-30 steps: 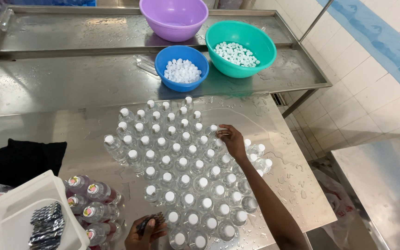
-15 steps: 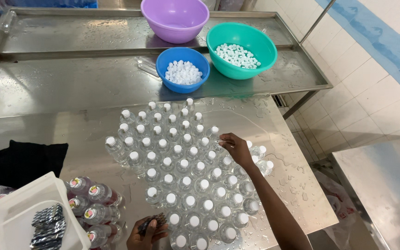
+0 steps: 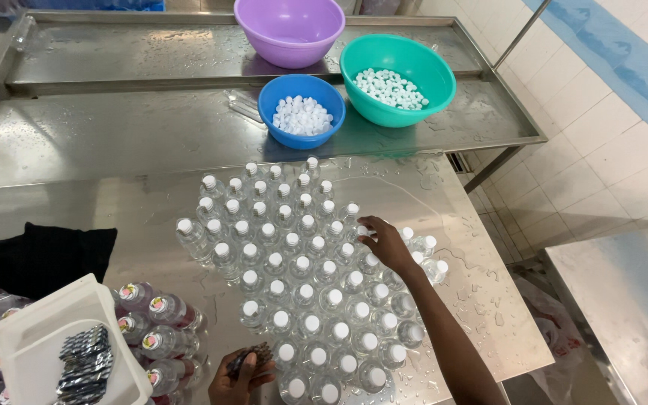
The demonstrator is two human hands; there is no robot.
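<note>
Right hand (image 3: pixel 385 244) lower now, fingers loose atop capped bottles (image 3: pixel 309 300) on wet steel table (image 3: pixel 151 202).

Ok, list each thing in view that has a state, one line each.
Clear bottles: upright, white caps on.
Labelled bottles: lying on their sides.
Purple bowl: looks empty.
Blue bowl: holds white caps.
Teal bowl: holds white caps.
Steel table: wet.
Right hand: resting on bottle tops.
Left hand: gripping a dark object.
</note>
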